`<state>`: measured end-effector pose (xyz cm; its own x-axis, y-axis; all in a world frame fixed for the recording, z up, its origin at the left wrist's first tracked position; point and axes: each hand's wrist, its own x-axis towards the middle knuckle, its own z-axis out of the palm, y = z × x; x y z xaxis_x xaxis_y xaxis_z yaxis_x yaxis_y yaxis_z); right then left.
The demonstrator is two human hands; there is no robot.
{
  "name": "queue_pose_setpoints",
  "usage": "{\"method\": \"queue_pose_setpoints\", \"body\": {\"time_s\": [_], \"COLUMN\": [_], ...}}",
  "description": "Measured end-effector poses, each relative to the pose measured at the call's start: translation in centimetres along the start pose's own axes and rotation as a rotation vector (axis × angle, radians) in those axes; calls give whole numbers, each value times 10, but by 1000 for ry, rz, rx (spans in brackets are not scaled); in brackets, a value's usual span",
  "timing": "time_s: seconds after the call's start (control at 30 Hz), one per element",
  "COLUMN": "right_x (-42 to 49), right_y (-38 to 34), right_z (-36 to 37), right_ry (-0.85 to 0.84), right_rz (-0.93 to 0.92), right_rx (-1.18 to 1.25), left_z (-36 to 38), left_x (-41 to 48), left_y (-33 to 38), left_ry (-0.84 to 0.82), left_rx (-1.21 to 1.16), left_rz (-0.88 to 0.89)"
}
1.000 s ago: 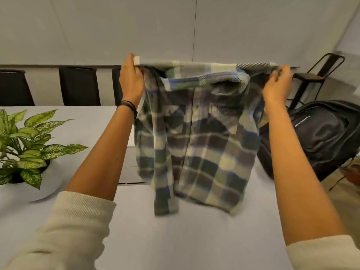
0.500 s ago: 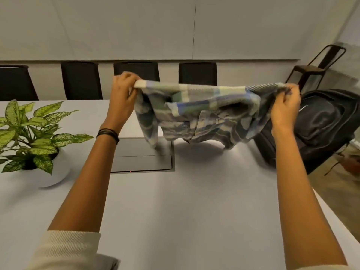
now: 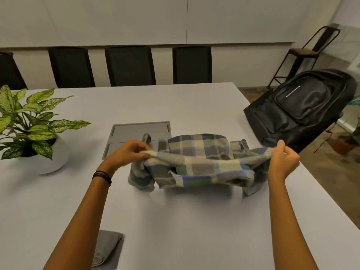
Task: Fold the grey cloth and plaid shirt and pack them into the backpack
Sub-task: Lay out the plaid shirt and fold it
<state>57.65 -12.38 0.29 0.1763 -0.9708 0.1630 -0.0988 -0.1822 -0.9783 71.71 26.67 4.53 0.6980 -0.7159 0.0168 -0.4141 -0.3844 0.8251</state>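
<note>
Left hand (image 3: 128,152) and right hand (image 3: 283,159) are each pinching one end of the soft blue-green plaid shirt (image 3: 196,152); its length is running crosswise between them

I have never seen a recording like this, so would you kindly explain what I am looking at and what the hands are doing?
There is no machine here: a person wears one wide-angle camera on the head, looking forward and down, so the single view shows their own two arms. The left hand and right hand each pinch one end of the plaid shirt along its near edge; the rest of it sags onto the table. Close to the person, a grey cloth lies folded on the table, partly hidden behind the left forearm. A black backpack sits at the table's right edge. A potted plant stands on the left, a grey panel is set into the tabletop, and black chairs line the far side.
</note>
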Motion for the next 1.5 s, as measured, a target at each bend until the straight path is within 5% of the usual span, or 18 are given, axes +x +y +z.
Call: {"method": "queue_pose_setpoints", "body": {"time_s": [0.2, 0.43, 0.67, 1.17, 1.37, 1.5], "right_x": [-27, -59, -80, -104, -128, -138], "right_y": [47, 97, 151, 223, 232, 224], "right_z": [-45, -75, -114, -153, -136, -103], "right_ry": [-15, -15, -99, -127, -227, -292], "right_rz": [94, 197, 366, 507, 373, 125], "right_rx": [-172, -305, -529, -695, -908, -966], "left_z": [61, 123, 192, 239, 239, 223], "left_x": [-19, -41, -55, -82, -99, -111], "left_y": [-36, -62, -77, -129, -138, -137], "left_ry": [-583, -963, -1233, -1306, -1134, -811], "left_rx": [88, 248, 451, 455, 207, 26], "left_rz": [-145, -348, -339, -360, -462, -456]}}
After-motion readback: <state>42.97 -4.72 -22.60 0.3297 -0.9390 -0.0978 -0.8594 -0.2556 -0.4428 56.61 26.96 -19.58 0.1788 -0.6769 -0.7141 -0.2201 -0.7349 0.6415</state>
